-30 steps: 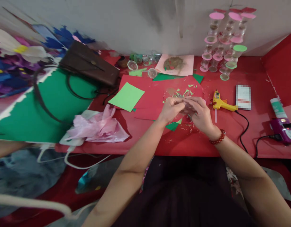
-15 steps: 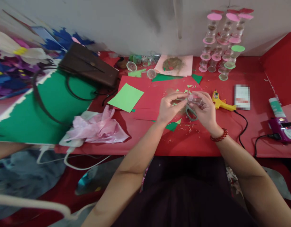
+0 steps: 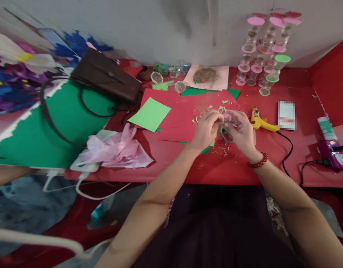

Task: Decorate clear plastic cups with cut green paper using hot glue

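My right hand (image 3: 240,129), with a red bead bracelet (image 3: 257,160) at the wrist, is closed around a small clear plastic piece (image 3: 230,120), perhaps a cut bottle part. Right beside it my left hand (image 3: 207,128) pinches with its fingertips at the edge of that piece. What lies between the left fingertips is too small to make out. Under the hands shows the grey-green handle loop of a pair of scissors (image 3: 227,135). Red paper sheets (image 3: 171,130) and light green paper scraps (image 3: 223,101) lie around them.
A yellow glue gun (image 3: 265,124) with a black cord lies to the right. Clear bottle-part stacks with pink discs (image 3: 249,48) stand at the back. On the left are a light green sheet (image 3: 149,114), a brown bag (image 3: 107,74) and a pink plastic bag (image 3: 118,149).
My left hand has turned inward, its fingers curling into a tighter pinch beside the clear piece. The right hand keeps its hold nearly in place. The view has shifted slightly.
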